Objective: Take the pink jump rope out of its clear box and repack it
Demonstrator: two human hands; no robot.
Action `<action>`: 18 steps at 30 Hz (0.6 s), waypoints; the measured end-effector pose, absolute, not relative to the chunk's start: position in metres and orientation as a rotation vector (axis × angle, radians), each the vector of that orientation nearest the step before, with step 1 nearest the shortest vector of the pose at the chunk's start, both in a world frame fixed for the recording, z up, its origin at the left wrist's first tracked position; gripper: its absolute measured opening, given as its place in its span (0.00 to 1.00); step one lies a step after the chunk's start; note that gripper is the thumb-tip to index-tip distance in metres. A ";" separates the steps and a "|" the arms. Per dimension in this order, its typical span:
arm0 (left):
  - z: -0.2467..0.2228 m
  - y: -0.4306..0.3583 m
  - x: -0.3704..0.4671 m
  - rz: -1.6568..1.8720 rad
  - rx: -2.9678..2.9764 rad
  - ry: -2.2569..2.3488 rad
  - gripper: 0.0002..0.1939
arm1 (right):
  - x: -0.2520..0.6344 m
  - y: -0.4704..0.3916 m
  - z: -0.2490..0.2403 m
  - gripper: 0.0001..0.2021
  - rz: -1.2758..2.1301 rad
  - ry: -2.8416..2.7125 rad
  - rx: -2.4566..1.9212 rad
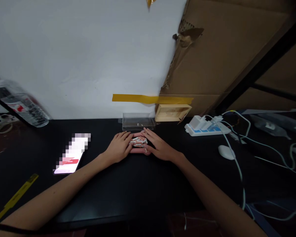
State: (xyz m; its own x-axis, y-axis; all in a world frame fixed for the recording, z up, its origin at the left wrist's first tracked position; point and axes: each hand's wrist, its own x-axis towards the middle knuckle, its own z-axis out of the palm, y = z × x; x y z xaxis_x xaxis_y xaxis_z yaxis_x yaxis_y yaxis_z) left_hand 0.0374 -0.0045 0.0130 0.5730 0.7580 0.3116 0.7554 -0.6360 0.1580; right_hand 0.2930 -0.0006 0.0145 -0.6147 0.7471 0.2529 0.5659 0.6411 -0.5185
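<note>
The left hand and right hand, open with fingers nearly straight and thumbs apart, rest over opposite ends of a pink, rimmed container on a black desk. Short white and pink sticks lie jumbled inside. Just behind sits a clear plastic box. Left, a lit phone shows a pixelated screen; farther, a clear plastic bottle bears a red-and-white label, its writing too blurred to read.
</note>
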 end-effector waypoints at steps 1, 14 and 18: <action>0.012 -0.004 0.038 0.566 2.779 1.337 0.22 | 0.294 -0.001 0.017 0.35 0.537 -2.430 -1.007; 0.022 0.001 0.024 0.330 2.794 1.340 0.32 | 0.298 -0.001 0.014 0.44 0.496 -2.511 -1.036; 0.028 -0.001 0.014 0.169 2.701 1.421 0.43 | 0.309 0.004 0.011 0.52 0.488 -2.471 -1.143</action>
